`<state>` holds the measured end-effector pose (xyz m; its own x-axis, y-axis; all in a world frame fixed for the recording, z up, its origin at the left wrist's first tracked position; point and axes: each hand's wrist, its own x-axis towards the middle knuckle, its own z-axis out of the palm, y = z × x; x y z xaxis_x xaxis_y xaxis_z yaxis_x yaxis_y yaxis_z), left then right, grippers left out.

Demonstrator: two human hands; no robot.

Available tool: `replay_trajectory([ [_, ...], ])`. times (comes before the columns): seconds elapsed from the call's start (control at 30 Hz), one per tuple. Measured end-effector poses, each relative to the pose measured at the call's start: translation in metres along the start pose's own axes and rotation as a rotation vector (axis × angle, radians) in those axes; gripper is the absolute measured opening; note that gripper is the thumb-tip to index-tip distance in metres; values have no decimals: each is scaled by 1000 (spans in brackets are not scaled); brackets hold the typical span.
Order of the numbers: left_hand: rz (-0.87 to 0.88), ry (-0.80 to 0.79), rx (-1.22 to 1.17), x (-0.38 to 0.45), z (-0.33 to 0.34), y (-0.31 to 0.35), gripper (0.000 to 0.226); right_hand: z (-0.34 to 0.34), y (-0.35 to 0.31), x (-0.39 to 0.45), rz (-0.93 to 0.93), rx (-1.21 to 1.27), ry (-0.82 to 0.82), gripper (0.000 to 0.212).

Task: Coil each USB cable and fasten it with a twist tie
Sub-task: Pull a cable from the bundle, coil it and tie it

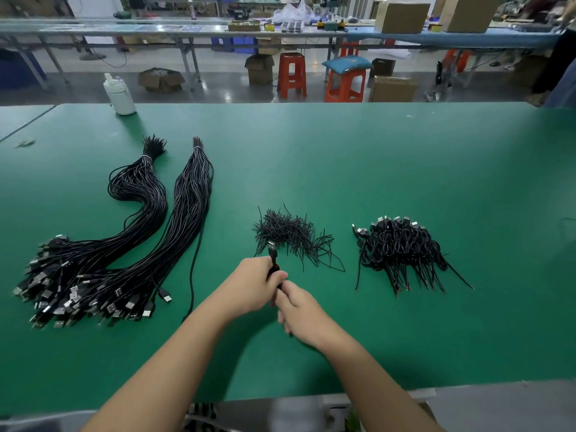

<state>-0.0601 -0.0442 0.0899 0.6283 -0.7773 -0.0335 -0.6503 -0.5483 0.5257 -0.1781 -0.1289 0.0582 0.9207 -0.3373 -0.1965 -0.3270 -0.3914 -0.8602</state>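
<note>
My left hand (252,283) is closed around a black USB cable (273,255), whose silver plug sticks up above my fingers. My right hand (300,310) is closed on the same cable just below and right of the left hand; the rest of that cable is hidden by my fingers. A loose heap of black twist ties (290,233) lies just beyond my hands. Coiled, tied cables (400,247) are piled to the right. Two long bundles of uncoiled USB cables (124,244) lie to the left, plugs toward me.
The work surface is a green table mat (374,169). A white bottle (120,95) stands at its far left edge. One loose cable (194,269) trails beside the bundles. Beyond the table are orange stools (291,74), cardboard boxes and long benches.
</note>
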Motion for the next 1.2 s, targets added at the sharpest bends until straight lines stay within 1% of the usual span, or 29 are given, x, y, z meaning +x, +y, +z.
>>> replay_trajectory([
  [0.1, -16, -27, 52, 5, -1, 0, 34, 5, 6, 4, -12, 30, 42, 32],
  [0.2, -2, -87, 22, 9, 1, 0, 26, 8, 12, 10, 17, 126, 57, 31],
  [0.23, 8, -114, -53, 11, 2, 0, 20, 7, 15, 12, 42, 185, 59, 30],
  [0.27, -8, -153, -217, 12, 4, -2, 12, 5, 19, 15, 65, 248, 66, 29],
  [0.3, -43, -196, -432, 13, 5, -5, 7, 2, 23, 17, 86, 302, 82, 29],
  [0.33, -100, -201, -584, 16, 7, -11, 8, -2, 27, 20, 107, 338, 106, 28],
  [0.37, -167, -154, -647, 20, 9, -18, 11, -5, 31, 21, 126, 356, 132, 29],
  [0.4, -226, -58, -563, 27, 11, -26, 10, -6, 34, 23, 140, 365, 152, 30],
  [0.47, -335, 141, -208, 39, 16, -45, 9, -5, 38, 27, 152, 373, 164, 31],
  [0.5, -377, 180, -98, 43, 18, -53, 15, -4, 40, 28, 153, 371, 161, 32],
  [0.57, -438, 162, 24, 48, 24, -61, 31, -3, 42, 30, 153, 373, 144, 33],
  [0.6, -455, 153, 80, 50, 26, -62, 35, -3, 43, 31, 152, 380, 130, 33],
  [0.67, -444, 182, 155, 56, 34, -62, 31, -4, 45, 32, 148, 382, 97, 33],
  [0.77, -465, 172, 190, 64, 39, -51, 23, -4, 47, 33, 135, 354, 62, 32],
  [0.9, -541, 53, 243, 66, 32, -39, 21, -4, 50, 33, 126, 338, 33, 33],
  [0.97, -521, 18, 304, 61, 25, -38, 19, -3, 50, 32, 130, 325, 29, 34],
  [1.03, -481, 30, 327, 52, 21, -42, 10, -3, 49, 32, 135, 287, 30, 34],
  [1.07, -457, 46, 326, 46, 19, -44, 10, -2, 48, 32, 133, 261, 29, 34],
  [1.13, -406, 110, 257, 32, 18, -50, 8, -1, 46, 31, 111, 231, 18, 33],
  [1.2, -364, 176, 50, 21, 20, -51, 14, 1, 43, 30, 82, 232, 2, 30],
])
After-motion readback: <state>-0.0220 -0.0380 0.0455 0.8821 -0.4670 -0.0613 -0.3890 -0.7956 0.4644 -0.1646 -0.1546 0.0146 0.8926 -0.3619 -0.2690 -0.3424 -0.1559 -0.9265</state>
